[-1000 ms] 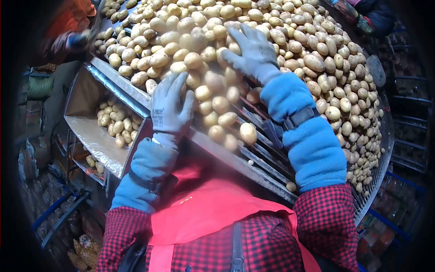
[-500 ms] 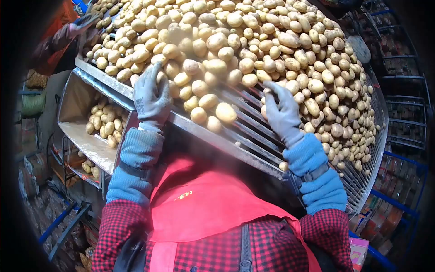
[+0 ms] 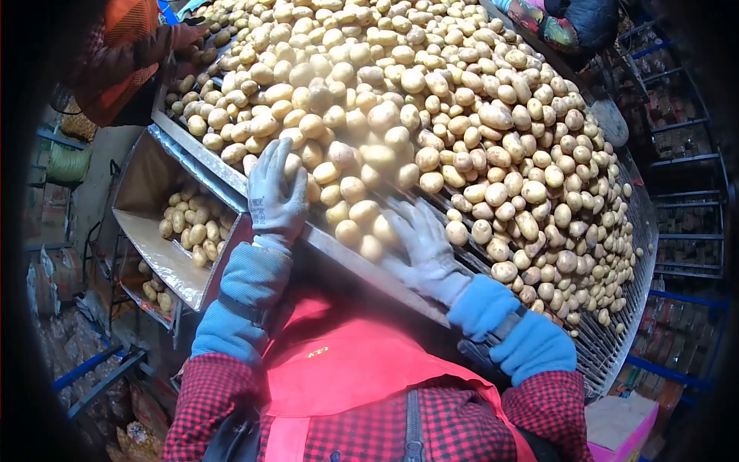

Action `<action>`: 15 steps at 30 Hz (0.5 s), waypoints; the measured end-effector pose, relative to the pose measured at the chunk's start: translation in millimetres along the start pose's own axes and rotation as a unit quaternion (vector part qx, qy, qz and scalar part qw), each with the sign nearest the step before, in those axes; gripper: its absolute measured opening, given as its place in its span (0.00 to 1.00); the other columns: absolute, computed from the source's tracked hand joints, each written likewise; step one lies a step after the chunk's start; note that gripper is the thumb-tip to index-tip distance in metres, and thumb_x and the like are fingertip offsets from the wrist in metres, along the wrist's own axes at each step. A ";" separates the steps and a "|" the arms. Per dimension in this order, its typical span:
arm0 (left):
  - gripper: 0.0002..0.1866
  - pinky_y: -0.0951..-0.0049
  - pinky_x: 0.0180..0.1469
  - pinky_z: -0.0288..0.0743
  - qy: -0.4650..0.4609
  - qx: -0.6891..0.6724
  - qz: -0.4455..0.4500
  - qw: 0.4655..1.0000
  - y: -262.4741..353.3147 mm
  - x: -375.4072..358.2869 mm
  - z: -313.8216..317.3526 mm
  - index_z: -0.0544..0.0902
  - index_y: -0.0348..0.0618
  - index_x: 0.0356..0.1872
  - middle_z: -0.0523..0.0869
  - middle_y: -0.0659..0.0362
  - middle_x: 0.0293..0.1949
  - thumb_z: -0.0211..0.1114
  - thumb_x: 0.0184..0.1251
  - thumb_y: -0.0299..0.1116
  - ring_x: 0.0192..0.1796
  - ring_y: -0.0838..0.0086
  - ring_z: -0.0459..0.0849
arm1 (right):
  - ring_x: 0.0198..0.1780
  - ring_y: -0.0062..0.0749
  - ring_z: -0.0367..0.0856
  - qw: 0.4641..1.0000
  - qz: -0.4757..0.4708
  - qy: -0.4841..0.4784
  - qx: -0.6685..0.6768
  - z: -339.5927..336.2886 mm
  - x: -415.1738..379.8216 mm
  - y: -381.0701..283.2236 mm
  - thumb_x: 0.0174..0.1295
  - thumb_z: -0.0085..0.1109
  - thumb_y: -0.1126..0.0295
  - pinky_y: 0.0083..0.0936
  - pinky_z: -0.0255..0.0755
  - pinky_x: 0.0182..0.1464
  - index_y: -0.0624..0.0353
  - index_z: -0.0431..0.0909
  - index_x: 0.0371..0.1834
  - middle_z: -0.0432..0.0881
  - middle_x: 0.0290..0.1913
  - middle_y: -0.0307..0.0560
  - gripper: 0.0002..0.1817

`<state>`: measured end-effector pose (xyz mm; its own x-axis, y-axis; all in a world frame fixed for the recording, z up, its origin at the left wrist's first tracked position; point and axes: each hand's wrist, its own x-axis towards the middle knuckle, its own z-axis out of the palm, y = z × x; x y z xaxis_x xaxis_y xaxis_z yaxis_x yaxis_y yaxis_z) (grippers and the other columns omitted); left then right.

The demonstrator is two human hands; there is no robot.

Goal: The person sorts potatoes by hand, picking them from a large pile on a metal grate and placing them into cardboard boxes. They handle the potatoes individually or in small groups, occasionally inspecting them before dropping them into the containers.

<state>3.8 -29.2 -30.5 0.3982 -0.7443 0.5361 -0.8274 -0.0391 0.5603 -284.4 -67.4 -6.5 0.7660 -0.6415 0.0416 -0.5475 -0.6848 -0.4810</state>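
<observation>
A large heap of pale potatoes point(image 3: 493, 115) covers the slatted metal sorting table point(image 3: 346, 258) in front of me. My left hand point(image 3: 277, 196), in a grey glove, rests at the table's near edge, fingers stretched out and thumb apart, against potatoes on its right. My right hand point(image 3: 423, 250), also gloved and slightly blurred, lies over the bare slats with its fingers spread. Its fingertips touch a small cluster of potatoes point(image 3: 362, 223) between the two hands. Neither hand is wrapped round a potato.
At lower left, an open lined carton point(image 3: 150, 231) holds potatoes. A co-worker's arm point(image 3: 146, 54) reaches over the heap's far left, and another person's sleeve point(image 3: 558, 27) shows at the top right. A pink box point(image 3: 620, 423) stands at lower right, near blue metal racks point(image 3: 670, 369).
My right hand has swept left across the slats, towards the potatoes beside my left hand, and its fingers have spread. The whole view has shifted slightly.
</observation>
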 end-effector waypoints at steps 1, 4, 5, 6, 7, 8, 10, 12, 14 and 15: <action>0.30 0.51 0.71 0.68 -0.008 0.009 -0.004 1.000 2.5 1.1 -1.2 0.76 0.43 0.70 0.80 0.41 0.65 0.69 0.66 0.33 0.68 0.47 0.78 | 0.77 0.62 0.59 1.000 -0.002 -0.009 -0.008 0.2 6.8 -1.9 0.53 0.70 0.55 0.58 0.54 0.77 0.46 0.68 0.76 0.65 0.74 0.59 0.43; 0.35 0.48 0.74 0.64 -0.027 0.006 -0.008 1.000 -0.6 3.6 -2.9 0.73 0.40 0.73 0.76 0.37 0.68 0.71 0.65 0.40 0.72 0.43 0.73 | 0.77 0.63 0.60 0.999 -0.008 0.011 -0.030 24.0 17.1 2.1 0.53 0.69 0.56 0.60 0.54 0.77 0.46 0.68 0.77 0.64 0.75 0.62 0.43; 0.37 0.47 0.74 0.64 -0.033 0.020 -0.005 0.999 -1.1 4.1 -4.6 0.71 0.41 0.74 0.74 0.36 0.69 0.71 0.65 0.42 0.72 0.42 0.72 | 0.76 0.64 0.61 1.000 -0.011 0.014 -0.025 25.4 18.8 3.1 0.52 0.70 0.56 0.61 0.54 0.76 0.46 0.66 0.78 0.64 0.75 0.63 0.45; 0.38 0.46 0.74 0.63 -0.040 0.033 -0.003 0.999 -0.1 4.3 -6.7 0.70 0.41 0.74 0.72 0.35 0.71 0.72 0.65 0.44 0.73 0.41 0.71 | 0.75 0.66 0.62 0.999 -0.013 0.023 -0.044 30.4 18.1 6.0 0.51 0.70 0.56 0.61 0.56 0.76 0.47 0.65 0.78 0.64 0.75 0.65 0.47; 0.40 0.48 0.77 0.61 -0.064 0.050 -0.008 0.997 3.6 4.4 -9.7 0.68 0.38 0.75 0.71 0.36 0.72 0.71 0.67 0.46 0.74 0.41 0.69 | 0.75 0.67 0.62 0.998 -0.014 0.046 -0.033 35.9 19.6 5.2 0.50 0.71 0.56 0.61 0.55 0.76 0.47 0.65 0.79 0.64 0.75 0.66 0.47; 0.42 0.47 0.77 0.60 -0.075 0.049 -0.005 0.996 -0.8 3.1 -7.7 0.67 0.39 0.76 0.69 0.36 0.74 0.70 0.67 0.50 0.75 0.41 0.68 | 0.75 0.68 0.61 0.997 -0.015 0.070 -0.024 38.6 23.1 6.1 0.50 0.71 0.56 0.60 0.55 0.76 0.47 0.65 0.79 0.63 0.76 0.67 0.48; 0.43 0.47 0.77 0.59 -0.095 0.049 -0.010 0.994 -2.4 3.5 -8.3 0.66 0.39 0.77 0.68 0.36 0.74 0.71 0.66 0.50 0.76 0.41 0.67 | 0.76 0.70 0.60 0.997 -0.002 0.076 -0.015 40.2 35.2 5.2 0.52 0.70 0.58 0.60 0.55 0.76 0.45 0.61 0.81 0.63 0.75 0.69 0.49; 0.46 0.48 0.78 0.57 -0.128 0.023 -0.019 0.991 -1.9 8.8 -11.7 0.66 0.39 0.77 0.66 0.36 0.76 0.72 0.62 0.51 0.77 0.40 0.65 | 0.77 0.70 0.60 0.992 0.009 0.126 -0.017 67.9 52.8 16.4 0.54 0.68 0.60 0.60 0.55 0.76 0.44 0.60 0.82 0.63 0.75 0.69 0.48; 0.51 0.44 0.79 0.53 -0.175 0.010 -0.009 0.984 6.7 12.3 -16.9 0.65 0.41 0.78 0.64 0.37 0.77 0.75 0.56 0.56 0.79 0.39 0.61 | 0.76 0.71 0.59 0.986 0.070 0.127 -0.078 98.0 88.6 32.0 0.63 0.62 0.65 0.62 0.56 0.77 0.40 0.57 0.83 0.63 0.75 0.69 0.43; 0.54 0.43 0.79 0.52 -0.200 0.005 -0.004 0.980 10.1 12.0 -19.5 0.65 0.42 0.78 0.62 0.38 0.78 0.77 0.52 0.58 0.80 0.39 0.59 | 0.77 0.70 0.59 0.981 0.080 0.149 -0.093 107.1 102.1 32.7 0.64 0.62 0.65 0.61 0.56 0.77 0.39 0.56 0.84 0.61 0.77 0.68 0.43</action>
<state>8.0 -25.5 -6.1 0.2194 -0.9456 0.2401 -0.8291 -0.0511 0.5567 -188.1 -118.3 -111.8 0.5469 -0.8002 0.2460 -0.7265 -0.5996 -0.3357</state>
